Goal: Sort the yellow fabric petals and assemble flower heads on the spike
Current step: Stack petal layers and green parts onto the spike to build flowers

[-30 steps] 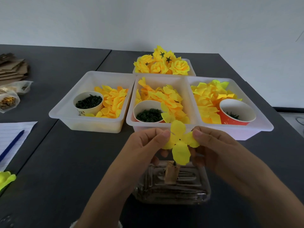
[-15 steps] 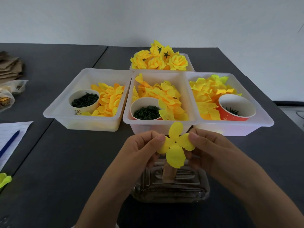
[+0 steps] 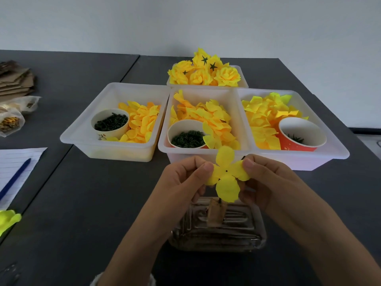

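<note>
A yellow fabric petal piece (image 3: 226,174) with several lobes and a small centre hole hangs in the air between my hands. My left hand (image 3: 183,182) pinches its left lobe, my right hand (image 3: 266,182) pinches its right lobe. Just below it the spike (image 3: 220,201) sticks up from a brown block (image 3: 216,213) on a clear ridged plastic base (image 3: 216,232). The petal's lower lobe hides the spike's tip.
Three white bins sit behind: left bin (image 3: 82,133), middle bin (image 3: 165,145) and right bin (image 3: 329,149), each with loose petals and a cup. A rear bin (image 3: 244,83) holds finished flowers. Paper with a pen (image 3: 14,178) and a loose flower (image 3: 8,219) lie left.
The view has shifted slightly. The petal piece has turned to face me flat, its centre hole now showing. Both hands keep their pinch above the spike.
</note>
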Demonstrator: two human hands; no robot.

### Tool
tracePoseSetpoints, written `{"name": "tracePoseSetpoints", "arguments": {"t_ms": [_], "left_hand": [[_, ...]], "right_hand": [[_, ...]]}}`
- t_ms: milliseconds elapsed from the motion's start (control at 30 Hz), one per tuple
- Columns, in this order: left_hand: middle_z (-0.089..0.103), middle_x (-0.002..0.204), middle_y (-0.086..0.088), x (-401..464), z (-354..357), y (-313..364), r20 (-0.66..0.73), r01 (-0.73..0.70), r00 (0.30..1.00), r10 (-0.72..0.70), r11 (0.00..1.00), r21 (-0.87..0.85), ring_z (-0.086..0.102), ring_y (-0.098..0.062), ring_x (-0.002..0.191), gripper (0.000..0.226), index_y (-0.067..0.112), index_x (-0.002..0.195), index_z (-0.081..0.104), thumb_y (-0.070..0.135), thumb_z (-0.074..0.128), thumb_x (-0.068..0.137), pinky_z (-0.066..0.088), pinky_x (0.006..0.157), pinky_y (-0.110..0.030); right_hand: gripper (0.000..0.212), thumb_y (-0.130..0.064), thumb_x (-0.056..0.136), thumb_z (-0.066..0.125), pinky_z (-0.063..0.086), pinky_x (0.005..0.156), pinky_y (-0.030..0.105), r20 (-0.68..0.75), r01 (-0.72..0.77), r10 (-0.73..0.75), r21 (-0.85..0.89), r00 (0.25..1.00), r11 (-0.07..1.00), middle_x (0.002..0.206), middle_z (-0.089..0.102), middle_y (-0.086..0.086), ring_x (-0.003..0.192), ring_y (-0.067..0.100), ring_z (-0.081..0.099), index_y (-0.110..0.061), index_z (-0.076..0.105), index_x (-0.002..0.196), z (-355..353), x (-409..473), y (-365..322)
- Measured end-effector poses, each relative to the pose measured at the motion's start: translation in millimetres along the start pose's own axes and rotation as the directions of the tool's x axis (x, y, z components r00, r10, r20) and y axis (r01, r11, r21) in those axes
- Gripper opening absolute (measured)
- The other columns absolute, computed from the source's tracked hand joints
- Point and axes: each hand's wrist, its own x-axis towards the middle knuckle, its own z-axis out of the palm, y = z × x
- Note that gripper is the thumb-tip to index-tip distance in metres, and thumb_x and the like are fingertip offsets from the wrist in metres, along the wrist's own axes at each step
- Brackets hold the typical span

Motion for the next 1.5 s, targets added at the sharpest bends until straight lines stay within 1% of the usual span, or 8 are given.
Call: {"name": "tracePoseSetpoints", "arguments": {"t_ms": [200,400,600,900,1133,1267,1367,1500], "left_hand": [[0.050,0.058,0.005,1,-2,-8,-0.001,0.080,0.997,-0.080,0.996,0.026,0.042,-0.006,0.053,0.028,0.022,0.072,0.067,0.049,0.059,0.077,0.036,0.051,-0.015],[0.051,0.054,0.011,1,-3,-18,0.003,0.187,0.982,-0.189,0.974,0.130,0.044,0.001,0.050,0.029,0.030,0.062,0.066,0.038,0.058,0.089,0.038,0.052,-0.009],[0.057,0.052,0.016,-2,-4,-20,0.020,0.237,0.969,-0.245,0.953,0.190,0.050,0.006,0.047,0.029,0.027,0.066,0.064,0.038,0.055,0.091,0.038,0.050,-0.005],[0.058,0.054,0.018,1,-5,-23,0.005,0.265,0.959,-0.285,0.898,0.352,0.050,0.006,0.049,0.022,0.026,0.076,0.065,0.037,0.057,0.093,0.038,0.051,-0.011],[0.064,0.090,0.021,-8,-12,-25,-0.145,0.218,0.976,-0.163,0.756,0.617,0.057,0.012,0.084,0.017,0.040,0.095,0.061,0.053,0.052,0.089,0.045,0.071,-0.013],[0.054,0.116,0.028,-9,1,-20,-0.164,0.007,0.979,0.119,0.789,0.615,0.047,0.009,0.113,0.035,0.046,0.115,0.055,0.060,0.043,0.085,0.042,0.089,-0.015],[0.061,0.110,0.025,-3,22,-17,-0.019,-0.197,0.971,0.240,0.837,0.511,0.055,0.006,0.108,0.026,0.040,0.109,0.060,0.050,0.048,0.087,0.047,0.088,-0.020],[0.066,0.079,0.015,2,42,-31,0.011,-0.209,0.975,0.224,0.888,0.410,0.064,-0.002,0.082,0.016,0.028,0.092,0.063,0.023,0.049,0.097,0.050,0.078,-0.021]], "right_hand": [[0.056,-0.038,0.071,0.065,0.035,0.079,0.050,-0.038,-0.044,0.042,-0.063,0.998,0.997,0.088,0.053,0.022,0.082,0.034,0.044,0.012,0.053,0.091,-4,2,13],[0.040,-0.047,0.067,0.065,0.040,0.050,0.024,-0.041,-0.172,0.168,-0.186,0.985,0.967,0.067,0.052,0.009,0.056,0.018,0.045,-0.008,0.061,0.077,-11,1,25],[0.048,-0.044,0.068,0.066,0.040,0.045,0.023,-0.008,-0.263,0.265,-0.158,0.964,0.952,0.064,0.050,0.009,0.049,0.017,0.042,0.000,0.059,0.084,-15,0,33],[0.032,-0.040,0.074,0.062,0.041,0.045,0.020,-0.050,-0.265,0.261,-0.237,0.964,0.935,0.061,0.053,0.009,0.045,0.015,0.045,-0.008,0.061,0.073,-15,-1,33],[0.033,-0.046,0.078,0.058,0.044,0.049,0.025,-0.117,-0.225,0.193,-0.541,0.974,0.810,0.052,0.057,0.000,0.044,0.012,0.048,-0.013,0.065,0.082,-11,-5,30],[0.013,-0.044,0.087,0.056,0.046,0.058,0.022,-0.181,-0.189,0.081,-0.728,0.980,0.659,0.083,0.065,-0.007,0.064,0.005,0.061,-0.034,0.057,0.096,-19,-2,23],[0.010,-0.043,0.087,0.056,0.046,0.063,0.026,-0.213,-0.095,-0.121,-0.783,0.969,0.615,0.092,0.062,-0.008,0.075,0.008,0.061,-0.037,0.056,0.095,-26,12,7],[0.005,-0.033,0.090,0.057,0.044,0.058,0.016,-0.173,0.063,-0.353,-0.821,0.920,0.567,0.089,0.062,-0.014,0.073,0.005,0.060,-0.031,0.061,0.093,-22,51,-12]]}}
